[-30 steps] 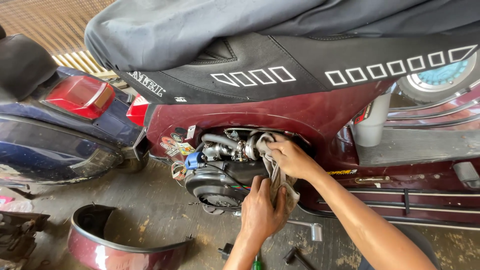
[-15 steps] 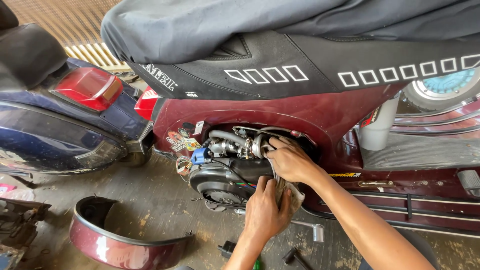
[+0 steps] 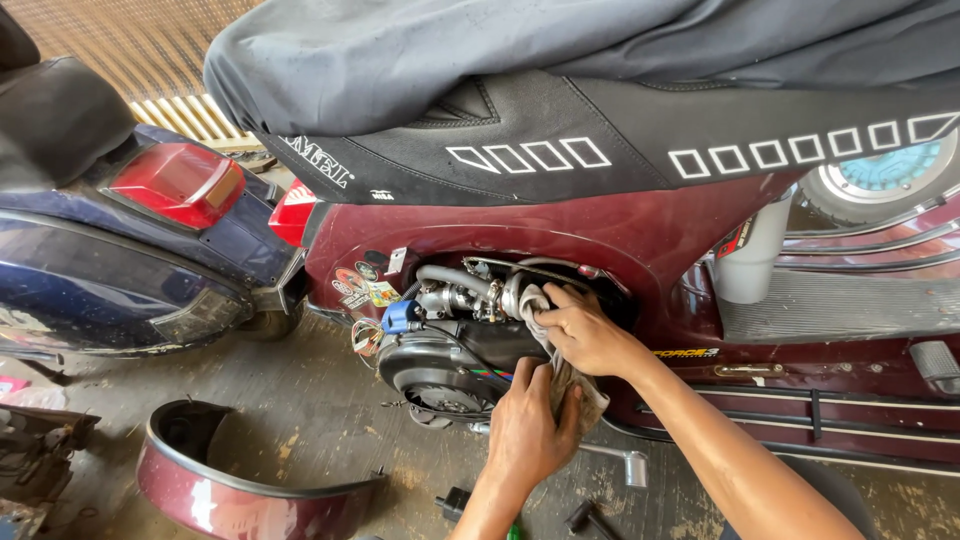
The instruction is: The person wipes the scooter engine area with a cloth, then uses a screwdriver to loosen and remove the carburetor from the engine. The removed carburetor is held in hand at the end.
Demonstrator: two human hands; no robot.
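Note:
A maroon scooter (image 3: 620, 235) stands with its side panel off, showing the engine (image 3: 450, 330). My right hand (image 3: 585, 335) presses a dirty grey rag (image 3: 560, 375) against the upper engine parts inside the opening. My left hand (image 3: 530, 430) grips the lower end of the same rag, just below the right hand, in front of the black engine cover. A blue cap (image 3: 400, 318) sits at the engine's left.
A dark blue scooter (image 3: 130, 250) with a red tail light stands at the left. The removed maroon side panel (image 3: 250, 485) lies on the concrete floor. A kick lever (image 3: 620, 460) and small tools (image 3: 585, 515) lie near my arms. A grey cover (image 3: 480, 50) drapes the seat.
My view has shifted left and closer. Both hands stay on the rag at the engine, the right hand sliding slightly along the upper parts.

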